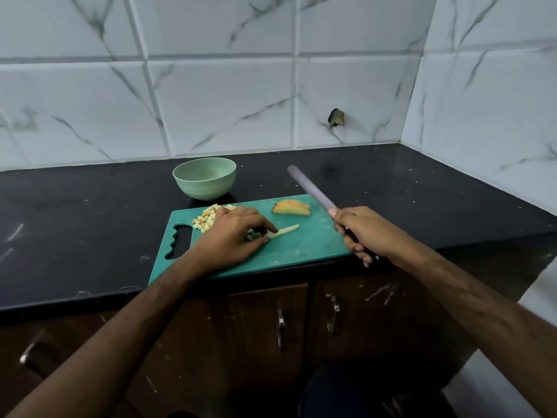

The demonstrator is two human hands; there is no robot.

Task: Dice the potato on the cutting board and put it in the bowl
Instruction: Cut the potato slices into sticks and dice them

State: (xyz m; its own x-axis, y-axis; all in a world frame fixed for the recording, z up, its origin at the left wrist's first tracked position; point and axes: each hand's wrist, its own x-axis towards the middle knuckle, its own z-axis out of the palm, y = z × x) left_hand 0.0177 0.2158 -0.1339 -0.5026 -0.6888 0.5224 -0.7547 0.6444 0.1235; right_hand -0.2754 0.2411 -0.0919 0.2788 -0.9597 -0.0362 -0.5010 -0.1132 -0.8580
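A potato strip (pixel 284 231) is pinned to the green cutting board (pixel 304 245) under the curled fingertips of the left hand (pixel 233 233), while the knife (pixel 310 188) is gripped by the right hand (pixel 361 230) and held raised, blade off the board — the strip is best crosscut evenly, fingertips tucked back. Diced cubes (pixel 206 220) are heaped at the board's far left, a sliced potato half (pixel 291 208) waits beyond — the pale green bowl (pixel 204 181) appears to hold nothing.
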